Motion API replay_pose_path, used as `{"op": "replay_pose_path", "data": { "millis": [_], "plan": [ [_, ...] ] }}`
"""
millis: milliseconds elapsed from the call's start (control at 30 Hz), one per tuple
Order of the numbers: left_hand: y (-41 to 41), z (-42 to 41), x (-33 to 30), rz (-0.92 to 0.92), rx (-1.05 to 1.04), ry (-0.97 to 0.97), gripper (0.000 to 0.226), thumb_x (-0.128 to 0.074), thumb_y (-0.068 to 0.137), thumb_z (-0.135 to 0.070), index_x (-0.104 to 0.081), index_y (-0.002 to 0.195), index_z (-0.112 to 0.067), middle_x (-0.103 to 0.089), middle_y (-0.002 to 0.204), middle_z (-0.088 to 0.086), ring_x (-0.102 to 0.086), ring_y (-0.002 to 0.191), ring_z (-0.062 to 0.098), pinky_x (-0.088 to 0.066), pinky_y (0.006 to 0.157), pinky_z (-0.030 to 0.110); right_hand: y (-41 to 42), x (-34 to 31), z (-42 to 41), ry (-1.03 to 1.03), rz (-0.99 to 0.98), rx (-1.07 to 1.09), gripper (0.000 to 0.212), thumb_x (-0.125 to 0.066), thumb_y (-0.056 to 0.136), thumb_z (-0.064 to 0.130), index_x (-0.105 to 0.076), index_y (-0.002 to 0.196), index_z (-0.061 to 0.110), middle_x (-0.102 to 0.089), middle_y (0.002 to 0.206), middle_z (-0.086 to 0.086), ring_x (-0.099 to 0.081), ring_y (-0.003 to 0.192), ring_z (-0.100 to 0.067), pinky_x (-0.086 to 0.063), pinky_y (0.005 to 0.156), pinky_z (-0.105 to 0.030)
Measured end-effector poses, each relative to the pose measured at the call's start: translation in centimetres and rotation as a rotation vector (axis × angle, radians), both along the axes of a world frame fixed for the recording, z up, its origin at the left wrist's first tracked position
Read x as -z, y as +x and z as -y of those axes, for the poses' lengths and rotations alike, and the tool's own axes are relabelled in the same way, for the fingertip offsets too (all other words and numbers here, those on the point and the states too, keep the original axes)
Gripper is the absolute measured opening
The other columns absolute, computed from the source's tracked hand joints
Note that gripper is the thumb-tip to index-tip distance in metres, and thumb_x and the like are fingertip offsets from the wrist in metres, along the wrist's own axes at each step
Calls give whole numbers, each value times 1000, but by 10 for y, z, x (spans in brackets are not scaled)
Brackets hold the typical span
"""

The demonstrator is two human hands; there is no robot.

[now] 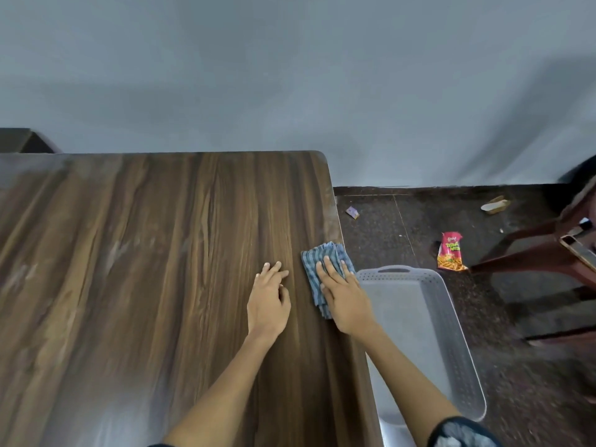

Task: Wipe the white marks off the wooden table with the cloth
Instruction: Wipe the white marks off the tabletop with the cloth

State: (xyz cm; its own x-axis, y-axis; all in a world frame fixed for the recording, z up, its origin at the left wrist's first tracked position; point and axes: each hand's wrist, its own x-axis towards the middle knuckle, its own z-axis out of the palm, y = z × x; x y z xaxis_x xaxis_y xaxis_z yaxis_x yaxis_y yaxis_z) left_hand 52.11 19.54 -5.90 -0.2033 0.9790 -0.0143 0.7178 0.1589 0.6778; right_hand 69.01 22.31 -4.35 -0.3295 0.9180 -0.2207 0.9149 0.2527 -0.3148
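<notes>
Both forearms enter from the near edge and reach forward over the wooden desk.

Left hand: palm down on bare wood, fingers loosely extended and slightly spread, tips touching the surface. It holds nothing. It sits just beside the cloth, on the cloth's left, with a narrow strip of wood between them.

Right hand: palm down, fingers straight and a little apart, pressing flat on the cloth. No pinch or curl visible.

Cloth: blue-and-grey striped, folded, lying at the desk's right edge, its right corner at or slightly over that edge. Its far end shows beyond the right fingertips; a near strip shows left of the palm.

White marks: faint pale smears on the left part of the desk, well apart from both hands; another hazy patch lies farther in.

Off the desk's right side, lower down: a grey perforated plastic tray on the dark floor. Farther out on the floor: a red snack packet, a small scrap of wrapper, and dark chair legs. A grey wall stands behind.
</notes>
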Motion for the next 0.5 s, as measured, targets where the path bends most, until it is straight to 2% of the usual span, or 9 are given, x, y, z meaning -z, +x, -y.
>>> {"op": "replay_pose_path", "data": {
  "millis": [133, 267, 433, 500],
  "plan": [
    [-4, -56, -1, -65, 32, -13, 37, -42, 95, -14, -52, 130, -20, -38, 146, -7, -19, 141, 6, -11, 114, 23, -14, 2, -75, 51, -10, -10, 47, -21, 104, 29, -15, 150, 26, -9, 159, 7, 0, 147, -21, -8, 119, -31],
    [-9, -107, -2, -150, 70, -9, 39, -39, 97, -19, -46, 135, -21, -36, 148, -7, -22, 140, 7, -13, 114, 23, -25, 6, -156, 73, -8, -37, 47, -21, 104, 26, -15, 150, 19, -8, 159, 0, -3, 147, -23, -8, 120, -36],
    [-7, -117, 9, -219, 68, 43, 38, -40, 95, -20, -50, 131, -19, -44, 143, -4, -29, 137, 8, -12, 114, 25, -41, 15, -245, 177, 38, -70, 48, -21, 104, 20, -12, 150, 10, -10, 159, -9, -4, 147, -24, 8, 116, -29],
    [-6, -116, 14, -218, 61, 61, 36, -45, 93, -17, -54, 128, -18, -48, 139, -3, -30, 135, 7, -15, 112, 28, -47, 17, -276, 205, 46, -93, 49, -23, 103, 18, -12, 149, 6, -11, 158, -11, -5, 147, -22, 10, 115, -28]
  ]
}}
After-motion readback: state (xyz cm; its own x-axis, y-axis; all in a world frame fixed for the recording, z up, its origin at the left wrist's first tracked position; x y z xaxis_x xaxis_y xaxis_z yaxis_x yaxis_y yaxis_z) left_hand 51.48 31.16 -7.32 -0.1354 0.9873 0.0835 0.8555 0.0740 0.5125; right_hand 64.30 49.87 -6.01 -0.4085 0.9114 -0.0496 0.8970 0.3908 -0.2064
